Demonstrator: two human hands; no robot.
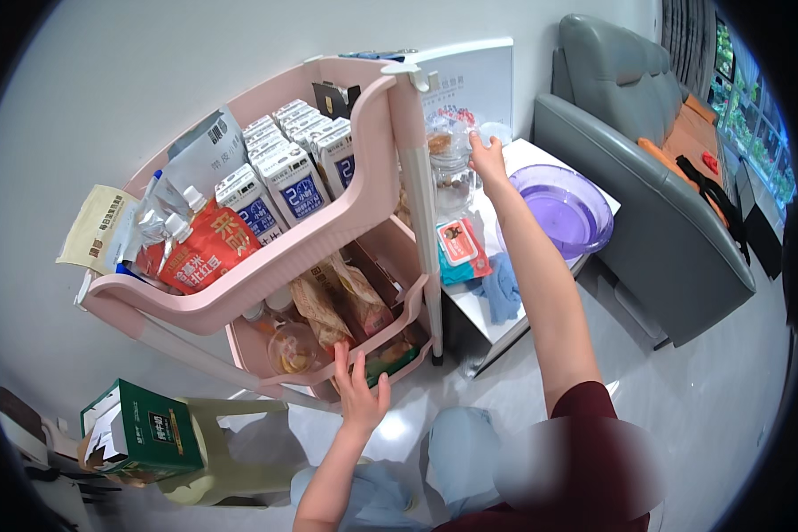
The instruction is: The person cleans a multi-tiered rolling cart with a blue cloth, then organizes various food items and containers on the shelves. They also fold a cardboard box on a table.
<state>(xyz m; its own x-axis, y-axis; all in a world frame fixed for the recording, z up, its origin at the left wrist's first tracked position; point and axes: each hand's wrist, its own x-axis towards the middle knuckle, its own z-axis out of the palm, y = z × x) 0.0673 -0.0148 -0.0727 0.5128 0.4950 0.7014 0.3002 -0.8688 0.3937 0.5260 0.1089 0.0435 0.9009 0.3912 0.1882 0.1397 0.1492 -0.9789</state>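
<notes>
My right hand (488, 161) reaches to the white side table, its fingers closed at the edge of a clear plastic container (496, 133). Beside it stand stacked clear containers (452, 151), one with brown contents. My left hand (362, 397) is at the front of the lower pink basket (397, 341), fingers spread and holding nothing. Just behind those fingers lie long patterned packages (321, 310) and a clear round tub (293, 348). The upper pink basket (239, 306) bears several white cartons (294, 184) and red spouted pouches (208, 250).
Along the table (496, 335) are a purple basin (563, 208), a wipes pack (461, 251) and a blue cloth (502, 288). A grey sofa (634, 177) stands at right. At lower left a green box (155, 430) rests on a pale green stool (206, 470).
</notes>
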